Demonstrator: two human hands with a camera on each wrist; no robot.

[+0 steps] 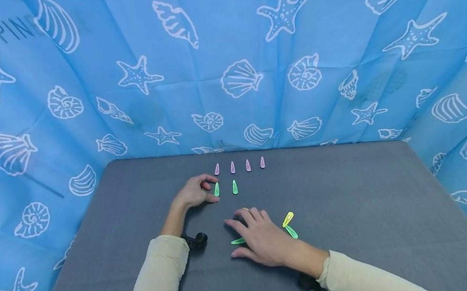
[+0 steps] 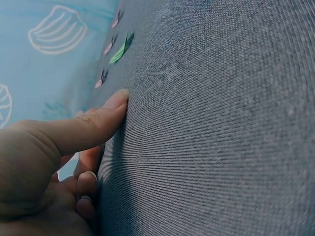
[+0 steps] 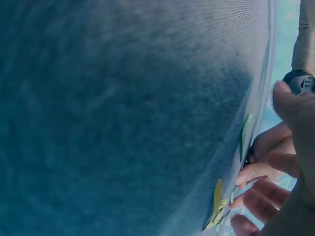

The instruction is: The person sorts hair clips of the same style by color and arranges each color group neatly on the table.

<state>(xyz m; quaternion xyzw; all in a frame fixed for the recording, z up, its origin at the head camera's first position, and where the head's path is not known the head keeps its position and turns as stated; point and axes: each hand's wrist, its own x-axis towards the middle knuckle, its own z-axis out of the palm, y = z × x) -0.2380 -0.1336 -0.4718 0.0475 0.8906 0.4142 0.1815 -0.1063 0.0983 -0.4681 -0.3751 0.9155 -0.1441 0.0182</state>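
In the head view, my left hand (image 1: 195,191) has its thumb and index finger at the two ends of a green hair clip (image 1: 216,189) lying on the table. The left wrist view hides that clip behind the thumb (image 2: 98,125). Another green hair clip (image 1: 235,187) lies just to its right. My right hand (image 1: 266,240), fingers spread and slightly bent, hovers over the table with nothing visibly held. A loose green clip (image 1: 237,241) shows between its thumb and fingers, and a bit of yellow (image 1: 245,208) peeks out behind the fingertips.
Several pink hair clips (image 1: 232,167) form a row behind the green ones. Right of my right hand, a yellow clip (image 1: 288,218) touches a green clip (image 1: 291,232). The grey table (image 1: 352,199) meets a blue shell-patterned curtain (image 1: 247,110) at its back edge.
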